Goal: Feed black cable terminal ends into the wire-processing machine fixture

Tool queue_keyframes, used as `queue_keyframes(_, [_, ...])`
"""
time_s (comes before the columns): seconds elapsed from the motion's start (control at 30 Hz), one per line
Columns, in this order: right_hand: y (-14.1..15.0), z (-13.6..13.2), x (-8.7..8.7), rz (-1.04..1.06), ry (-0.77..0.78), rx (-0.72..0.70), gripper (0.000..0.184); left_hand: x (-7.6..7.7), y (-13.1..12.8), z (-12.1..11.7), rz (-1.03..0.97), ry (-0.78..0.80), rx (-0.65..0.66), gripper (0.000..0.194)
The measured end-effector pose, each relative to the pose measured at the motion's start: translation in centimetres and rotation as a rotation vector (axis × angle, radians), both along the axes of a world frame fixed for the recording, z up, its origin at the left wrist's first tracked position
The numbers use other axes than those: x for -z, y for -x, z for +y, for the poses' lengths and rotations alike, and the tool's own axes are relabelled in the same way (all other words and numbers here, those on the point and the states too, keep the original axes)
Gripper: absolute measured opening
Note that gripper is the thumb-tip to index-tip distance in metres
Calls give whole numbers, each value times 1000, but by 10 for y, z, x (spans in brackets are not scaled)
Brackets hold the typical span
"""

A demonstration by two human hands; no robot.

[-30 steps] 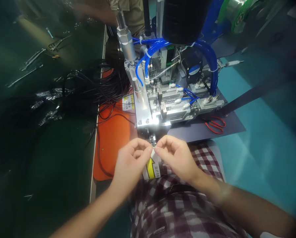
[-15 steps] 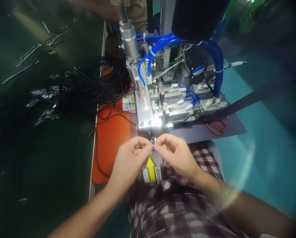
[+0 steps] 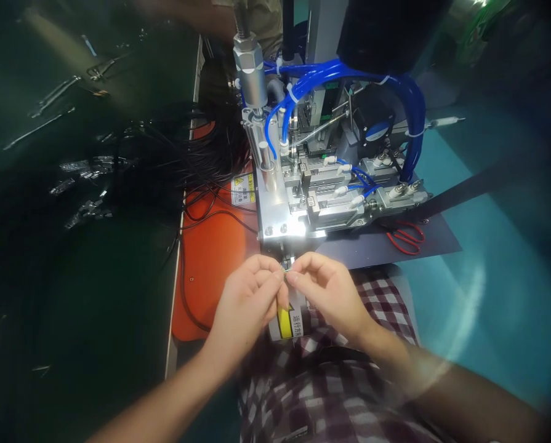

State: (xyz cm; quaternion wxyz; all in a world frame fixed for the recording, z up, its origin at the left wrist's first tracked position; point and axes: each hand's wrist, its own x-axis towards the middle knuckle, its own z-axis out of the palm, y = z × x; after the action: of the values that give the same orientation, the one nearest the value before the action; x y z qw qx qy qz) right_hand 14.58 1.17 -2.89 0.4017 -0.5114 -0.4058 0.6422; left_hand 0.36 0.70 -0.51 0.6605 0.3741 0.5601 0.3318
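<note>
My left hand [image 3: 249,303] and my right hand [image 3: 328,293] meet fingertip to fingertip just in front of a metal machine [image 3: 303,191]. Both pinch a tiny metal part [image 3: 286,269] between thumb and forefinger; it is too small to name. Under the hands lies a white label with a yellow arrow [image 3: 288,321]. A small metal fixture at the machine's front edge stands directly behind the pinched part.
Blue air hoses [image 3: 349,74] loop over the machine. Red-handled scissors [image 3: 407,237] lie on a dark mat to the right. An orange pad [image 3: 210,264] and a tangle of black cables [image 3: 173,166] lie to the left. Another person's torso shows at the top.
Both hands stay pinched together and have shifted slightly toward the machine's front. The view has tilted a little, so the machine sits lower and further right in the picture.
</note>
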Motion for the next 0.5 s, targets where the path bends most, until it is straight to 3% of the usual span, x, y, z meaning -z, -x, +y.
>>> queue_keyframes(0.5, [-6,3,2,-100,-46,-64,13,0,5,1,88,16,116,15])
